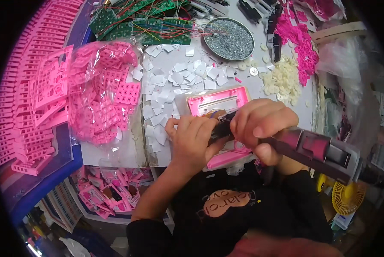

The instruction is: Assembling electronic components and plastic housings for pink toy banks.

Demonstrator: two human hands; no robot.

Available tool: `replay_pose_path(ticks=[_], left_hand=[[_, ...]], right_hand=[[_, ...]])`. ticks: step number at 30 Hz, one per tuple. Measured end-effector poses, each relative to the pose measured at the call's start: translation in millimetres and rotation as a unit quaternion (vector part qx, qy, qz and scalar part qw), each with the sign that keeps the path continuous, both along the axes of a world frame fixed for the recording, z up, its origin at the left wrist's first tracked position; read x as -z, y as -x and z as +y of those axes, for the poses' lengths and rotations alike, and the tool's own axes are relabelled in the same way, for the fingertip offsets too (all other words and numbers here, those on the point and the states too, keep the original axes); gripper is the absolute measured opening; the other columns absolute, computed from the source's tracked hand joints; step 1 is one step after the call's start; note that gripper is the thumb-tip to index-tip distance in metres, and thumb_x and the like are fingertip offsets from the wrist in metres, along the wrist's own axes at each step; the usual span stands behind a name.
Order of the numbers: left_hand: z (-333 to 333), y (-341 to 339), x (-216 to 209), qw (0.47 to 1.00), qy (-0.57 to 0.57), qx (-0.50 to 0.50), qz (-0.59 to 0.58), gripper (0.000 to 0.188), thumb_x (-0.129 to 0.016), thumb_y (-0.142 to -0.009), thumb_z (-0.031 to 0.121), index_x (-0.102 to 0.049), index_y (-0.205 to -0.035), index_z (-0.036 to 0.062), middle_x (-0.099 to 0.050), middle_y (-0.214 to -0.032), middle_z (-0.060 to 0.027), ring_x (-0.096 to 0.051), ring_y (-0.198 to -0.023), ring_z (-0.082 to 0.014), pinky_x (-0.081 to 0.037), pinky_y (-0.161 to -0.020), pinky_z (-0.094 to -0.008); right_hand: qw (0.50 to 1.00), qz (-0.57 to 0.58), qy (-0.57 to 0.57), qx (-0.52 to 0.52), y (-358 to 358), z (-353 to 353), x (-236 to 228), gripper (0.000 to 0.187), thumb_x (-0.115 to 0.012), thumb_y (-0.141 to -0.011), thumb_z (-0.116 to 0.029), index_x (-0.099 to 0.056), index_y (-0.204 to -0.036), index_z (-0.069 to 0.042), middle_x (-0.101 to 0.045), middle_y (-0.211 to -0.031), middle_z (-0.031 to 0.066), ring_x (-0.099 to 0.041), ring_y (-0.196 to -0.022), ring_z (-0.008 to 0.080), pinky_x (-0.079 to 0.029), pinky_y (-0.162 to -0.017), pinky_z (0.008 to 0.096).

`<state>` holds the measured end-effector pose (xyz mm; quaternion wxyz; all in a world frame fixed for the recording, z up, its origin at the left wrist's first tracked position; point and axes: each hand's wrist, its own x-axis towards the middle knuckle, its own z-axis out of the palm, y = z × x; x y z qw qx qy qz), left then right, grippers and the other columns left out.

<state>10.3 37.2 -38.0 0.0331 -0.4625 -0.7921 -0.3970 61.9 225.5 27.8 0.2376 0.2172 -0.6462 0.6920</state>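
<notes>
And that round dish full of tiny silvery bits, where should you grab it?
The round dish is probably best held by its rim, from the right: bare tabletop shows there, while thin wires reach its left edge. It's open and full of silvery bits, so keep it level.

Right of centre, a long dark handheld tool (314,150) is gripped by the right hand (263,127); at centre, a pink rectangular plastic casing (195,106) is partly covered by the left hand (193,139).
</notes>
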Motion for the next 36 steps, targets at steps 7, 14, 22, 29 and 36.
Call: replay_pose_path(ticks=[7,14,22,29,36], left_hand=[[1,-2,2,1.0,-0.001,-0.003,0.006,0.052,-0.084,-0.071,0.036,-0.064,-0.112,0.0125,-0.064,-0.101,0.0018,-0.058,-0.092,-0.0178,-0.028,-0.087,-0.0438],[-3,-4,8,0.999,-0.022,-0.023,0.001,0.048,-0.085,-0.063,0.029,-0.068,-0.104,0.0121,-0.066,-0.098,0.0008,-0.059,-0.091,-0.0208,-0.029,-0.086,-0.0429],[2,-3,3,0.999,-0.044,0.001,-0.001,0.046,-0.082,-0.072,0.032,-0.067,-0.11,0.009,-0.064,-0.101,0.0024,-0.057,-0.093,-0.0167,-0.028,-0.087,-0.0434],[2,-4,3,0.999,-0.046,-0.007,0.001,0.045,-0.082,-0.069,0.029,-0.068,-0.107,0.0097,-0.067,-0.1,-0.0005,-0.06,-0.091,-0.021,-0.029,-0.084,-0.0432],[3,-4,5,0.998,-0.059,0.009,0.019,0.042,-0.081,-0.072,0.029,-0.067,-0.105,0.0065,-0.062,-0.095,0.0007,-0.058,-0.092,-0.0173,-0.029,-0.09,-0.0441]], right_hand=[[0.998,0.024,-0.065,-0.011,-1,0,-9,0.023,-0.069,-0.095,-0.018,-0.052,-0.106,-0.007,-0.056,-0.061,0.0027,-0.055,-0.05,0.018,-0.052,-0.055,0.0334],[0.997,0.02,-0.063,-0.035,2,-3,-1,0.02,-0.069,-0.093,-0.017,-0.054,-0.1,-0.006,-0.057,-0.06,0.0032,-0.056,-0.049,0.0183,-0.053,-0.055,0.0338],[0.996,0.04,-0.07,-0.049,6,-3,-8,0.018,-0.069,-0.09,-0.011,-0.055,-0.098,-0.001,-0.057,-0.061,0.006,-0.055,-0.048,0.0194,-0.051,-0.05,0.0343],[0.992,0.069,-0.073,-0.071,12,-5,-2,0.019,-0.068,-0.089,-0.008,-0.056,-0.099,0.003,-0.057,-0.062,0.007,-0.055,-0.048,0.0201,-0.05,-0.047,0.0346],[0.992,0.059,-0.069,-0.083,15,-5,-3,0.015,-0.069,-0.088,-0.006,-0.058,-0.095,0.003,-0.06,-0.063,0.008,-0.057,-0.048,0.0213,-0.051,-0.049,0.0355]])
